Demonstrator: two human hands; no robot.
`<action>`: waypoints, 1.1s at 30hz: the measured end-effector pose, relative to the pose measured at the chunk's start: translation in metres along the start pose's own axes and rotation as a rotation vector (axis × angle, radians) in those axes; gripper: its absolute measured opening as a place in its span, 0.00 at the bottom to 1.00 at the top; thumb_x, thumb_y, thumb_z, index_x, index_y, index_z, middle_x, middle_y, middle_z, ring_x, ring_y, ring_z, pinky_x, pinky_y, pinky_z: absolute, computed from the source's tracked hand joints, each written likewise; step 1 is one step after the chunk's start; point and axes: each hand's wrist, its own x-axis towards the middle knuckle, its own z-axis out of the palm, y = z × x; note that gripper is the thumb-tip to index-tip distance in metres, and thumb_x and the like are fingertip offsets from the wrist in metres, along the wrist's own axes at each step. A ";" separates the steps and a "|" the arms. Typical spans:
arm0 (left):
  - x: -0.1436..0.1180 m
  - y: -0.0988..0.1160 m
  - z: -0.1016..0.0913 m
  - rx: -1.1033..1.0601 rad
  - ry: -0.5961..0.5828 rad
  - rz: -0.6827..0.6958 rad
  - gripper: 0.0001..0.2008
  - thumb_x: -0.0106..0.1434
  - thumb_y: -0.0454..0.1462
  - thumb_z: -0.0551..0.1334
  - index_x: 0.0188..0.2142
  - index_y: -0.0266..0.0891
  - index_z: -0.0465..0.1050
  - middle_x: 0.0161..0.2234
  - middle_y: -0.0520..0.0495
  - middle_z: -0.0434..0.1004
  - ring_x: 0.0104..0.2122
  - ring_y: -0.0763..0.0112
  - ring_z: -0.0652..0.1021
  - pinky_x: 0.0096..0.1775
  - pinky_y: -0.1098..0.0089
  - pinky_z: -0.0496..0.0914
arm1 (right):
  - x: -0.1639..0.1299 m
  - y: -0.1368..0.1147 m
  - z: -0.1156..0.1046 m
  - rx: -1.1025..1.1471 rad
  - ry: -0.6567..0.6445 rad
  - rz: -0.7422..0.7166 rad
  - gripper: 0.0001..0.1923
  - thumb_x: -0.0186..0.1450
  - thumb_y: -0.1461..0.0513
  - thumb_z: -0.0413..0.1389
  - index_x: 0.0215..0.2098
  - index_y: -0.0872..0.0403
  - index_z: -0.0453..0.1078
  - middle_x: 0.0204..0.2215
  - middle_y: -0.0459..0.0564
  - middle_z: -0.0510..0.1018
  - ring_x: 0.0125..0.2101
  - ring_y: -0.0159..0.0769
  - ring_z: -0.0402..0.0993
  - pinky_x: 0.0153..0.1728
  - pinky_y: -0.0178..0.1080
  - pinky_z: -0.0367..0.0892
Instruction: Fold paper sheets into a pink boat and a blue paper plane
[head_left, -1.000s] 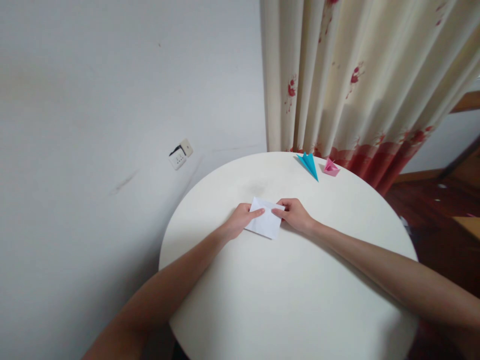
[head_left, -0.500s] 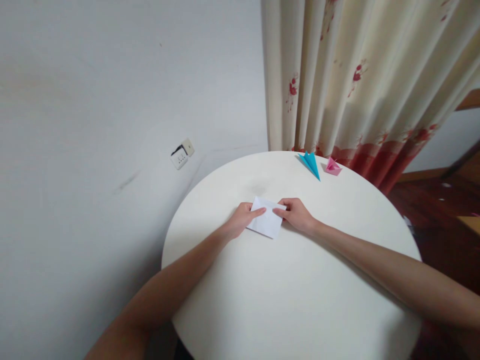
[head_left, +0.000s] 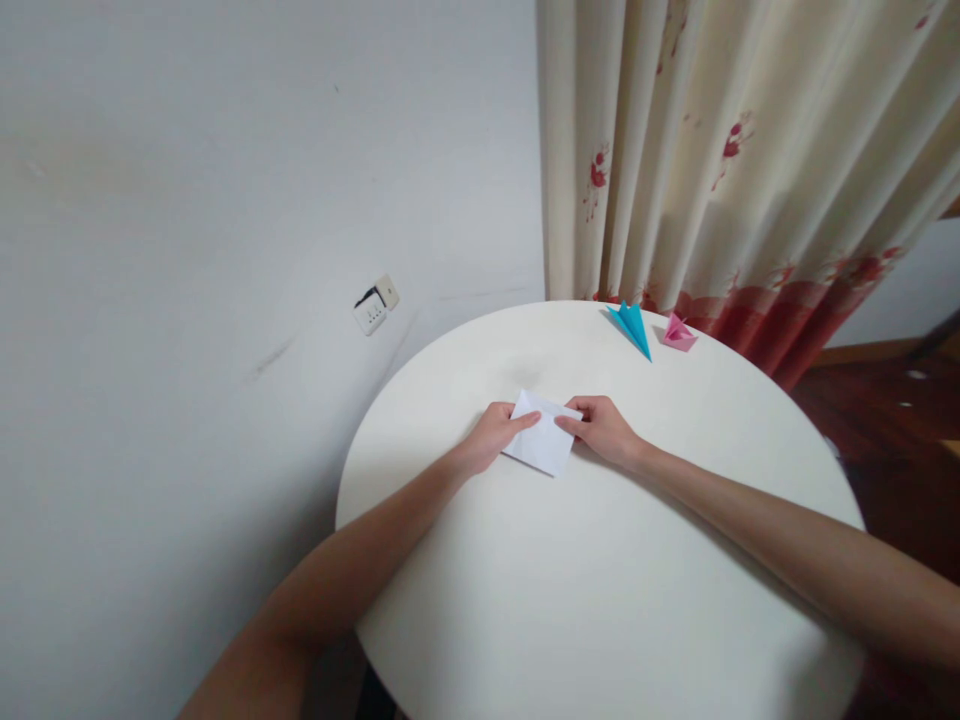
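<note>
The left hand (head_left: 491,437) and right hand (head_left: 604,430) are pressing curled fingers onto the white folded paper (head_left: 544,444), pinning it flat on the round table (head_left: 600,560)

A folded white paper (head_left: 546,444) lies flat on the round white table (head_left: 600,580), near its far middle, its corner folded over.
</note>
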 end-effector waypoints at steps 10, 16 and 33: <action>-0.002 0.002 0.001 -0.008 0.000 0.000 0.24 0.52 0.50 0.73 0.38 0.30 0.81 0.36 0.37 0.83 0.32 0.60 0.81 0.33 0.67 0.70 | -0.002 -0.007 0.001 -0.013 0.007 0.009 0.15 0.55 0.52 0.62 0.24 0.56 0.71 0.18 0.44 0.71 0.21 0.30 0.63 0.23 0.34 0.57; -0.002 0.005 0.002 -0.033 0.007 -0.003 0.26 0.50 0.52 0.74 0.37 0.31 0.80 0.36 0.37 0.83 0.33 0.59 0.81 0.35 0.67 0.70 | 0.000 -0.003 0.002 0.051 0.023 -0.001 0.16 0.56 0.52 0.62 0.32 0.57 0.74 0.23 0.46 0.76 0.22 0.31 0.67 0.24 0.35 0.60; 0.002 0.006 0.002 -0.059 0.101 0.014 0.27 0.52 0.55 0.72 0.34 0.31 0.79 0.32 0.38 0.83 0.31 0.60 0.80 0.34 0.67 0.69 | -0.001 -0.010 0.002 0.088 0.184 -0.026 0.19 0.60 0.48 0.59 0.41 0.53 0.68 0.18 0.41 0.73 0.19 0.34 0.71 0.22 0.35 0.62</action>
